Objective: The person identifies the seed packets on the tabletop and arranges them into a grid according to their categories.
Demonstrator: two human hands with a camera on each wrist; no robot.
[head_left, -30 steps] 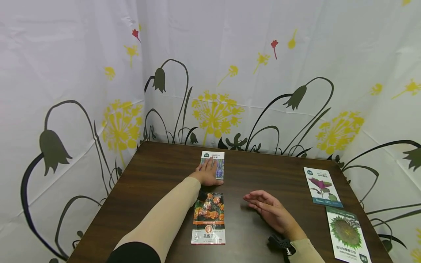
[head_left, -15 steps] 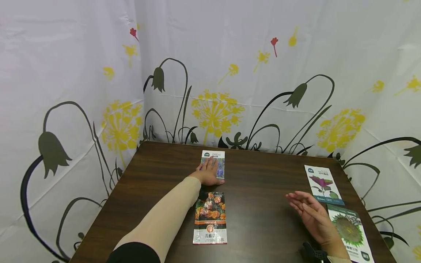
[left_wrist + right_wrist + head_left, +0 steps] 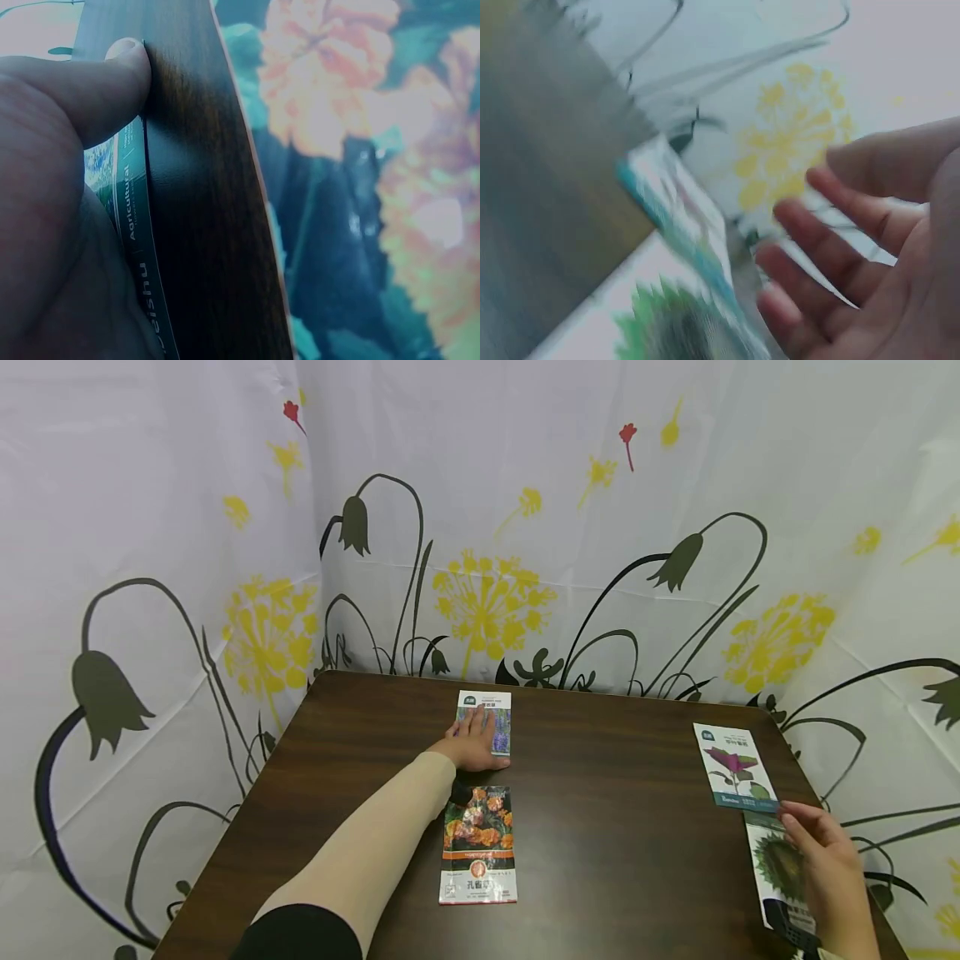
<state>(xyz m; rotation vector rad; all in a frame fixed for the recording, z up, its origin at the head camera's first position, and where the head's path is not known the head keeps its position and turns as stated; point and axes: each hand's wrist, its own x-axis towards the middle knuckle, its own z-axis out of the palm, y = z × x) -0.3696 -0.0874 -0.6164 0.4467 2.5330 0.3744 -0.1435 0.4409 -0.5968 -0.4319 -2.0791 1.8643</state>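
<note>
Left hand [image 3: 474, 748] rests flat on the purple-flowered seed packet [image 3: 487, 720], upper centre; right hand [image 3: 828, 868], fingers relaxed, hovers over the green sunflower seed packet [image 3: 776, 868], lower right; lower fingertips squarely, avoiding the adjacent magenta-leaf packet [image 3: 732, 767].

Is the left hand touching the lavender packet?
Touching. The head view shows the left hand lying flat on the lavender packet, covering its left half. The left wrist view shows the palm pressed onto the packet's edge.

Dark wood worktop [image 3: 615, 843], lavender seed packet [image 3: 486, 720] at far edge, marigold packet [image 3: 478, 847] mid-worktop, purple-leaf packet [image 3: 731, 767] and sunflower packet [image 3: 780, 872] along right edge
</note>
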